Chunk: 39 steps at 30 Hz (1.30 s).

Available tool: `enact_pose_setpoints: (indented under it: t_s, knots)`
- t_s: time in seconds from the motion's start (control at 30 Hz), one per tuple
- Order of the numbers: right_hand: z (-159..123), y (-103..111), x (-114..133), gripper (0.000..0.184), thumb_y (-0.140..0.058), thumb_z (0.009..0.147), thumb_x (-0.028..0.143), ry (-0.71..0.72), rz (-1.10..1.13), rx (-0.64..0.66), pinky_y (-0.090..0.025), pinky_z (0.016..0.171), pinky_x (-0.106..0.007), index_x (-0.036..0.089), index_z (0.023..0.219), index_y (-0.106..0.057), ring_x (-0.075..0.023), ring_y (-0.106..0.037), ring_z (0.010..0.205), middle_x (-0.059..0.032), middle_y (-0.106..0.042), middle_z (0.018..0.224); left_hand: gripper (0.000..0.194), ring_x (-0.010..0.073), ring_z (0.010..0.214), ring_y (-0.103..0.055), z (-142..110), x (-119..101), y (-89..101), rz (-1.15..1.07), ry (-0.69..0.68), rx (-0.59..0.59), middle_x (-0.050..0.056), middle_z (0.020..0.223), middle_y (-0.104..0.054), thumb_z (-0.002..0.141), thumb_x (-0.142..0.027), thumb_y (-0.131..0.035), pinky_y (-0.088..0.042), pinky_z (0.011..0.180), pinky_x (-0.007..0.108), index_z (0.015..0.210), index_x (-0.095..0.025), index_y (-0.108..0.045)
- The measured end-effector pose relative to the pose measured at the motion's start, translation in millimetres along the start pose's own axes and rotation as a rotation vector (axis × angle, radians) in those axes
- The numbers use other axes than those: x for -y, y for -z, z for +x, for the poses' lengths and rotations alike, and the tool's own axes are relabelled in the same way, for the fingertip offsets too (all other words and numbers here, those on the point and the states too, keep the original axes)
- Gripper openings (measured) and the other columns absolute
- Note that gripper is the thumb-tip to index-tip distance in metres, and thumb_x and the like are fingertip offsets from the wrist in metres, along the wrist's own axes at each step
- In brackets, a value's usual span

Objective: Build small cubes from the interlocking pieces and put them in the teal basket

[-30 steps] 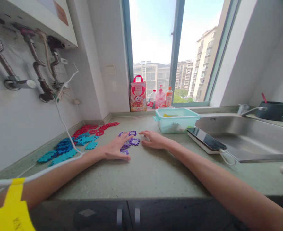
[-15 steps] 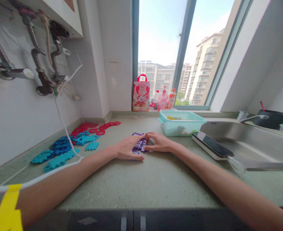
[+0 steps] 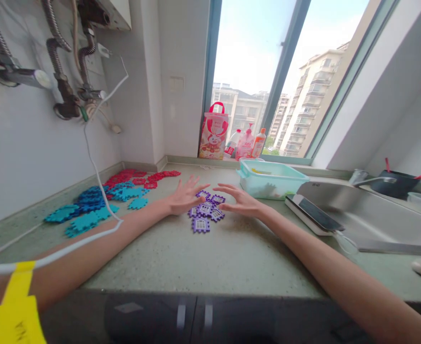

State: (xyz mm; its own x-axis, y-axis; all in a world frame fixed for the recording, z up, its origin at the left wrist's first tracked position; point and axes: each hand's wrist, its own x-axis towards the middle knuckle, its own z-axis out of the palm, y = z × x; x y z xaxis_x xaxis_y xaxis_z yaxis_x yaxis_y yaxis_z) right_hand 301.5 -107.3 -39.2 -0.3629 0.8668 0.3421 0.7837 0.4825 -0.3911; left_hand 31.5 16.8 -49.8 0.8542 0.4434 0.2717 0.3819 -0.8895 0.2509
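Several purple puzzle pieces (image 3: 205, 213) lie in a small heap on the speckled green counter (image 3: 203, 258). My left hand (image 3: 184, 196) hovers at the heap's left edge, fingers spread and open, holding nothing. My right hand (image 3: 239, 201) sits at the heap's right edge, fingers also spread, empty. One purple piece (image 3: 200, 224) lies nearest me, apart from both hands.
Blue pieces (image 3: 89, 212) and red pieces (image 3: 135, 179) lie along the left wall under a white cable (image 3: 96, 172). A teal plastic box (image 3: 271, 177), a phone on a white block (image 3: 312, 211) and the steel sink (image 3: 385, 220) stand to the right. Bottles (image 3: 246, 143) and a bag line the windowsill.
My hands, which had pressed together over the purple pieces, have opened and drawn apart, leaving the heap uncovered. The view has shifted closer and slightly left.
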Motion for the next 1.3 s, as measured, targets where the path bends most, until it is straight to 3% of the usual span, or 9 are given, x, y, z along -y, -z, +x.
enact_pose_setpoints:
  t_s: [0.13,0.23,0.37,0.47,0.63,0.77,0.87,1.03,1.3]
  knots:
    - [4.2,-15.9,-1.4,0.106,-0.067,0.085,0.082,-0.087,-0.091,0.056,-0.018,0.121,-0.078,0.039,0.17,-0.021,-0.0473,0.006,0.161,-0.0112,0.018,0.176,0.104,0.0433,0.161,0.016,5.1,-0.1,-5.2,-0.012,0.107,0.085,0.02,0.175,0.015,0.094,-0.089,-0.027,0.004,0.12,0.078,0.172,-0.026,0.003]
    - [10.3,-26.5,-4.0,0.105,-0.061,0.088,0.083,-0.096,-0.124,0.044,-0.014,0.117,-0.084,0.039,0.171,-0.014,-0.0502,0.01,0.16,-0.012,0.026,0.174,0.101,0.0455,0.16,0.017,6.2,-1.9,-4.7,0.001,0.142,0.099,0.017,0.175,0.019,0.094,-0.089,-0.029,0.003,0.117,0.082,0.172,-0.032,0.0]
    - [14.1,-30.1,-7.7,0.098,-0.055,0.093,0.081,-0.07,-0.146,-0.009,-0.011,0.118,-0.084,0.038,0.171,-0.015,-0.0479,0.005,0.161,-0.0136,0.017,0.176,0.092,0.051,0.161,0.004,4.3,0.1,-0.7,0.042,0.127,-0.027,0.012,0.179,0.007,0.094,-0.089,-0.034,-0.004,0.117,0.083,0.17,-0.04,-0.02]
    - [13.0,-29.0,-8.8,0.091,-0.053,0.096,0.079,-0.044,-0.16,-0.069,-0.01,0.121,-0.08,0.037,0.17,-0.023,-0.0435,-0.002,0.163,-0.0144,0.002,0.178,0.08,0.0427,0.156,-0.028,0.8,1.8,4.4,0.057,0.06,-0.248,0.012,0.176,-0.019,0.098,-0.084,-0.033,-0.021,0.125,0.066,0.157,-0.033,-0.05]
    - [11.0,-27.5,-3.8,0.066,-0.051,0.103,0.067,0.041,-0.2,-0.131,-0.016,0.124,-0.074,0.031,0.159,-0.048,-0.0377,-0.026,0.16,-0.0152,-0.033,0.171,0.052,0.0235,0.1,-0.065,-2.6,-2.1,8.5,0.08,0.036,-0.444,0.01,0.118,-0.066,0.108,-0.062,-0.036,-0.051,0.095,0.038,0.103,-0.02,-0.066]
    - [11.6,-22.4,7.9,0.038,-0.06,0.104,0.052,0.221,-0.254,-0.166,-0.03,0.122,-0.066,0.028,0.132,-0.073,-0.0328,-0.054,0.141,-0.0119,-0.066,0.145,0.019,0.0203,0.074,-0.062,1.4,-2.5,2.2,0.066,0.087,-0.436,0.002,0.082,-0.066,0.1,-0.037,-0.056,-0.05,0.076,0.034,0.099,-0.021,-0.065]
    - [12.5,-18.7,19.3,0.029,-0.068,0.101,0.045,0.32,-0.239,-0.15,-0.046,0.112,-0.051,0.026,0.12,-0.078,-0.027,-0.068,0.119,-0.0096,-0.077,0.122,0.026,0.0223,0.089,-0.067,7.4,5.4,-3.7,0.038,-0.01,-0.374,0.004,0.093,-0.07,0.093,-0.022,-0.058,-0.054,0.088,0.036,0.116,-0.022,-0.069]
    - [14.1,-20.8,31.9,0.017,-0.076,0.096,0.04,0.356,-0.183,-0.109,-0.049,0.104,-0.041,0.026,0.101,-0.082,-0.0233,-0.073,0.106,-0.0052,-0.081,0.107,0.041,0.0292,0.131,-0.06,16.4,19.4,-9.1,0.151,-0.066,-0.167,0.011,0.139,-0.064,0.091,-0.015,-0.055,-0.045,0.117,0.046,0.123,-0.025,-0.078]
    - [13.9,-23.0,28.4,0.021,-0.081,0.09,0.034,0.266,-0.14,-0.088,-0.051,0.1,-0.038,0.024,0.108,-0.081,-0.0241,-0.073,0.103,-0.0064,-0.08,0.105,0.03,0.0263,0.121,-0.067,14.8,17.2,-6.0,0.125,-0.092,-0.121,0.008,0.125,-0.076,0.094,-0.026,-0.056,-0.047,0.112,0.041,0.115,-0.023,-0.078]
